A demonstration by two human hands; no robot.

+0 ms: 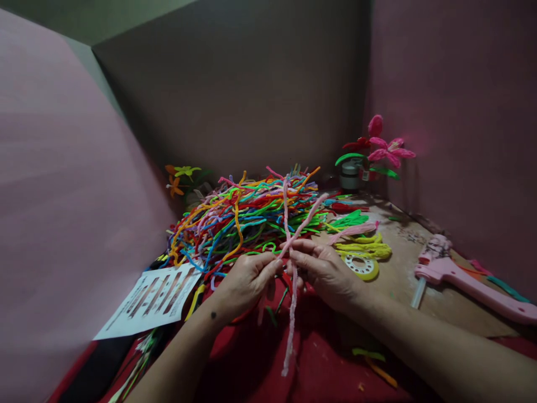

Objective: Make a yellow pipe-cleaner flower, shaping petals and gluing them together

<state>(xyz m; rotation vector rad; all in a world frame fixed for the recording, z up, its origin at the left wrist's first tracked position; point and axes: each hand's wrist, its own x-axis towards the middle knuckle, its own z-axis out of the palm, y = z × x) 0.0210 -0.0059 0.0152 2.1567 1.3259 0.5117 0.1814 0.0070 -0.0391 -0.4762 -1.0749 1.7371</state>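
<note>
My left hand [246, 281] and my right hand [325, 271] meet in front of me, each pinching light pink pipe cleaners [291, 305]. The strands cross between my fingertips; two ends rise toward the pile and one long end hangs down over the red cloth [319, 364]. Just behind my hands lies a big heap of multicoloured pipe cleaners [247, 215].
A pink glue gun [465, 280] lies on the wooden board [405, 268] at right. A yellow tape roll [363, 266], bent yellow and green pieces [364, 246], a pink pipe-cleaner flower in a small pot [380, 151], orange flowers [178, 179] and a printed sheet [153, 299] surround the pile. Pink walls stand close on both sides.
</note>
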